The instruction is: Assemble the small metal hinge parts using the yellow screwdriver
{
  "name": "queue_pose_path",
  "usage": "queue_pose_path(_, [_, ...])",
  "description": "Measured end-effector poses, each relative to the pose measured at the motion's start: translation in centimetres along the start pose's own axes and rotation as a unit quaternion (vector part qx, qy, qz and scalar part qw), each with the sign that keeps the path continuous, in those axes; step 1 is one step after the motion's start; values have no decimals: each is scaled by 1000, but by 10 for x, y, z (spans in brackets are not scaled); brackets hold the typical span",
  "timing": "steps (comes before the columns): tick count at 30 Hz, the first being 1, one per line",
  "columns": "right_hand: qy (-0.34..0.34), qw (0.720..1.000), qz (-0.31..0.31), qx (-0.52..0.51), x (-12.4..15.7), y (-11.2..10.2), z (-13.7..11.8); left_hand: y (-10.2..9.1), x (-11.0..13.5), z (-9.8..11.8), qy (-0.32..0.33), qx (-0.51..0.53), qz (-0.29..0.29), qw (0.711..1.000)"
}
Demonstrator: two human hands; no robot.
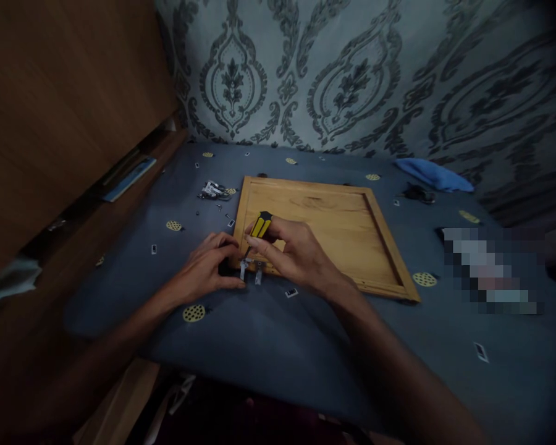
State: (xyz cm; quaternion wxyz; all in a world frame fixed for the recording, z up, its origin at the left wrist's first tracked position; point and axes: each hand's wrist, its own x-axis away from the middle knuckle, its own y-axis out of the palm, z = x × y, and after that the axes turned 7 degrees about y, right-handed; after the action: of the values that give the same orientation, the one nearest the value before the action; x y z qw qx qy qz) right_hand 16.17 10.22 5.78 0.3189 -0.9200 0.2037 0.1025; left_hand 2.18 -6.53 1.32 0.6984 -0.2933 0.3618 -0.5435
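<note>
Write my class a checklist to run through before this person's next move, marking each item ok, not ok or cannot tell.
1. Screwdriver held in the right hand: ok.
2. Left hand close to the metal fitting: ok.
3. Wooden panel lying on the table: ok.
4. Screwdriver tip properly seated: cannot tell; too small to see.
5. Loose metal parts all in one pile: not ok; small pieces lie apart.

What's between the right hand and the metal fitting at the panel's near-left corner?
A screwdriver, handle in the right hand, shaft slanting down toward the metal fitting. Head view shows it; tip contact unclear.
</note>
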Motion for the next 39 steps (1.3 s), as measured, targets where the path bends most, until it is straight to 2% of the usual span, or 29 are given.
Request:
queue_pose_path(6, [16,996,90,-14,7,-7,-9,-2,-1,0,0,7,-6,1000])
queue_pose_path(16, [32,994,104,-6,24,-17,-4,-4,2,-2,21,0,-20,1000])
queue_pose_path(24, [57,989,134,-23,33,-18,8,-8,2,-1,24,-69,-9,997])
queue_pose_path(31, [45,989,133,-41,35,-20,10,-21,0,-4,11,-36,-34,999])
queue_pose_path(39, [33,989,144,-26,35,-21,10,-10,-1,-3,19,-6,-30,999])
